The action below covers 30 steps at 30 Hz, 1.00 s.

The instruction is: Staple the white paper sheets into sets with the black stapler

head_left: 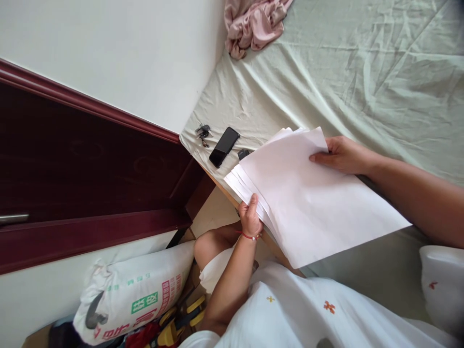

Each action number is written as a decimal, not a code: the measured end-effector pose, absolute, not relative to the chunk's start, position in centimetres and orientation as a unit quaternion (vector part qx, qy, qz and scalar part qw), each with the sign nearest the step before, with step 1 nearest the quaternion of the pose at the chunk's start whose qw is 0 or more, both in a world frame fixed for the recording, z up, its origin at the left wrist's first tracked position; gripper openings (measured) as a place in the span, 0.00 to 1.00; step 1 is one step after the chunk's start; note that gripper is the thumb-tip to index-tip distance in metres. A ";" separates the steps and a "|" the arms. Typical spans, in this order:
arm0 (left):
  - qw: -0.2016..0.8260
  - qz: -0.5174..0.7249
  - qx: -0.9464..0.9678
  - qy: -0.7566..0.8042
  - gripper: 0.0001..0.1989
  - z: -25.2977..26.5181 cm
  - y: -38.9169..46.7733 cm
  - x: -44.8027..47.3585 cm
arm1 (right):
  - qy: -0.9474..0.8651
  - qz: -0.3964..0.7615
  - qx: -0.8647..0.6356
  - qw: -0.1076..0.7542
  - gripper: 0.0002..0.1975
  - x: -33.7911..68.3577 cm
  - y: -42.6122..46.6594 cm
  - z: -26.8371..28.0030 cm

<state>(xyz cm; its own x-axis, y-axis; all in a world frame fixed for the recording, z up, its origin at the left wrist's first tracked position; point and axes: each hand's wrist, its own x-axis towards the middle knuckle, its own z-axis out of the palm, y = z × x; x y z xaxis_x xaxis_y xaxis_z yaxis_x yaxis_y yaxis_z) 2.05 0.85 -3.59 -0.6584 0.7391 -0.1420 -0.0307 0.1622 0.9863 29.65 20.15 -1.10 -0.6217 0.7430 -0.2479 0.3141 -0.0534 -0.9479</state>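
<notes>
A stack of white paper sheets (308, 193) is held between my two hands above the edge of the bed, its sheets slightly fanned at the left and far edges. My left hand (251, 216), with a red beaded bracelet at the wrist, grips the near left edge, thumb on top and fingers underneath. At the far right edge my right hand (342, 153) pinches the paper, thumb on the top sheet and the other fingers mostly hidden behind. The visible face of the top sheet looks blank.
On the pale green bed sheet (326, 87) lie a black phone (224, 147), keys (204, 133) and a small black object (243, 153), partly covered by paper. Pink cloth (255, 26) is bunched farther back. A dark red wooden panel (90, 159) and a printed white sack (145, 290) stand at left.
</notes>
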 end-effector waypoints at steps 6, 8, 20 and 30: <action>0.334 0.621 0.249 0.664 0.26 -3.6 0.9 2.3 | -0.663 0.607 -0.407 0.160 0.17 29.8 20.1 -0.9; 0.331 0.622 0.246 0.666 0.27 -3.5 1.0 2.4 | -0.664 0.606 -0.410 0.156 0.16 29.8 20.2 -0.8; 0.336 0.591 0.275 0.679 0.27 -3.1 0.8 2.4 | -0.675 0.600 -0.395 0.168 0.14 29.6 20.0 -0.9; 0.329 0.611 0.255 0.673 0.25 -3.0 1.0 2.7 | -0.674 0.586 -0.403 0.197 0.18 29.6 19.9 -0.6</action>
